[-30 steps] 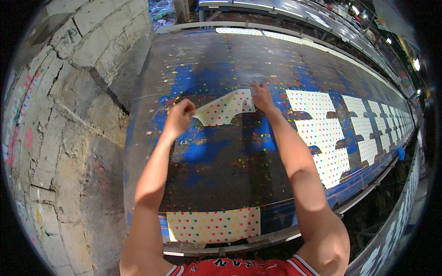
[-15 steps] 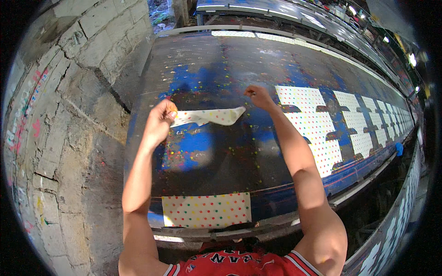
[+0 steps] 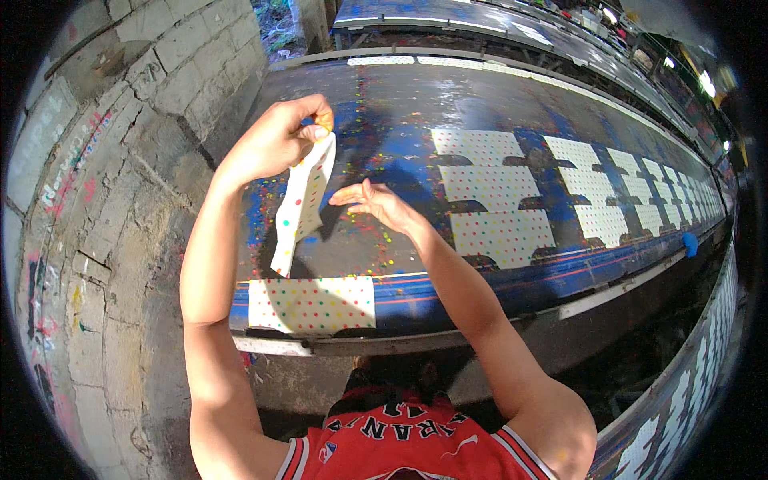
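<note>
The left hand pinches a dotted cloth piece, lifted clear of the tabletop; the right hand hovers open beside it. It looks mid-removal; next needs a second grip.

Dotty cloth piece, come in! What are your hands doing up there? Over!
Left hand pinching dotted cloth piece, lifted off the printing table. Right hand open, beside it, not touching. Nothing between them.
</note>
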Demonstrator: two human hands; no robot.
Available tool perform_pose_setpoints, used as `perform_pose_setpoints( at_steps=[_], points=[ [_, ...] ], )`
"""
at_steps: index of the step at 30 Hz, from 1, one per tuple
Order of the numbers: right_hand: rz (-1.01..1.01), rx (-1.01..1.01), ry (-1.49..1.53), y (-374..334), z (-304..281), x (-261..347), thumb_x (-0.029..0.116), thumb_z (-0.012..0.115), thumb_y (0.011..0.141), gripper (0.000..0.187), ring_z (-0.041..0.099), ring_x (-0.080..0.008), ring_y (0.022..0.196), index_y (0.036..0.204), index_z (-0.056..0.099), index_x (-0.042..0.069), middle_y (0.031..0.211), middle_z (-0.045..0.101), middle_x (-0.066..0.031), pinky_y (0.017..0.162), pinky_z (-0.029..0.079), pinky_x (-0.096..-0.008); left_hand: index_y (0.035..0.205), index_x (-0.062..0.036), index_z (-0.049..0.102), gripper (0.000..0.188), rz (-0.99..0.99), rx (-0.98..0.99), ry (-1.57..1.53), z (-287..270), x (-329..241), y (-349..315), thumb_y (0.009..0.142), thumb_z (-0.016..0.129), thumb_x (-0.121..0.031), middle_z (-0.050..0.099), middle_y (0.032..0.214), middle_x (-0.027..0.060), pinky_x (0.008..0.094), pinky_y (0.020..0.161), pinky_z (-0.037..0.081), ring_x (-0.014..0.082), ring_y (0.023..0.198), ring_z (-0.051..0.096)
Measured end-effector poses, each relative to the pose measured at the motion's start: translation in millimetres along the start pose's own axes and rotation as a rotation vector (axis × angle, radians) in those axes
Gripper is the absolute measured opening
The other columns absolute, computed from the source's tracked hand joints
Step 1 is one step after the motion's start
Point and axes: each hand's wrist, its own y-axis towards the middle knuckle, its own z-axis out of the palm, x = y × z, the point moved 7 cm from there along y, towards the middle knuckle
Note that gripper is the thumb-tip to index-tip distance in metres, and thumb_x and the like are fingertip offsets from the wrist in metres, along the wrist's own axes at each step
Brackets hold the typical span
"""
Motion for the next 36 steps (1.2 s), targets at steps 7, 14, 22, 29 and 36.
perform_pose_setpoints(
  at_steps=[7, 14, 22, 29, 36],
  points=[
    [-0.004, -0.089, -0.411, -112.2, 4.8, 46.0, 0.006, 0.071, 0.078, 0.080, 0.035, -0.0262, 0.144, 0.151, 0.038, 0.011, 0.152, 0.045, -0.0093, 0.117, 0.029, -0.0480, 0.095, -0.0050, 0.054, 0.006, 0.019, -0.069, -0.103, 28.4, -80.1, -23.5, 0.097, 0.060, -0.006, 0.045, 0.075, -0.0062, 0.0227, 0.055, 0.033, 0.0033, 0.064, 0.037],
    [0.015, -0.108, -0.597, -183.4, 11.5, 66.9, -0.003, 0.075, 0.070, 0.088, 0.039, -0.0230, 0.142, 0.150, 0.039, 0.008, 0.150, 0.047, -0.0093, 0.118, 0.030, -0.0442, 0.093, -0.0055, 0.054, 0.010, 0.076, -0.147, -0.143, 53.3, -148.1, -35.5, 0.098, 0.061, -0.010, 0.045, 0.073, -0.0065, 0.0215, 0.052, 0.033, 0.0027, 0.059, 0.036],
    [0.163, -0.195, -0.572, -243.1, -10.3, 21.9, -0.005, 0.076, 0.076, 0.028, 0.064, -0.0113, 0.085, 0.102, 0.064, -0.003, 0.094, 0.072, -0.0073, 0.075, 0.052, -0.0306, 0.093, -0.0051, 0.055, 0.011, 0.112, -0.274, -0.157, 64.6, -179.4, -39.9, 0.099, 0.061, -0.012, 0.047, 0.071, -0.0058, 0.0226, 0.052, 0.035, 0.0034, 0.058, 0.038],
    [0.074, -0.367, -0.330, -337.2, -40.1, 36.0, 0.001, 0.073, 0.086, 0.020, 0.066, -0.0103, 0.082, 0.105, 0.068, -0.003, 0.087, 0.073, -0.0096, 0.075, 0.052, -0.0278, 0.092, -0.0048, 0.054, 0.009, -0.065, -0.353, -0.222, 83.5, -125.6, -44.4, 0.098, 0.060, -0.007, 0.050, 0.077, -0.0045, 0.0231, 0.059, 0.037, 0.0043, 0.066, 0.041],
    [0.163, -0.635, -0.704, -427.5, -83.5, 62.6, 0.005, 0.071, 0.088, 0.015, 0.066, -0.0110, 0.080, 0.100, 0.071, -0.004, 0.086, 0.074, -0.0089, 0.073, 0.052, -0.0279, 0.091, -0.0039, 0.056, 0.007, -0.246, -0.201, -0.410, 194.4, -40.4, -71.9, 0.095, 0.061, 0.000, 0.052, 0.081, -0.0037, 0.0231, 0.067, 0.039, 0.0060, 0.075, 0.044]
  ],
)
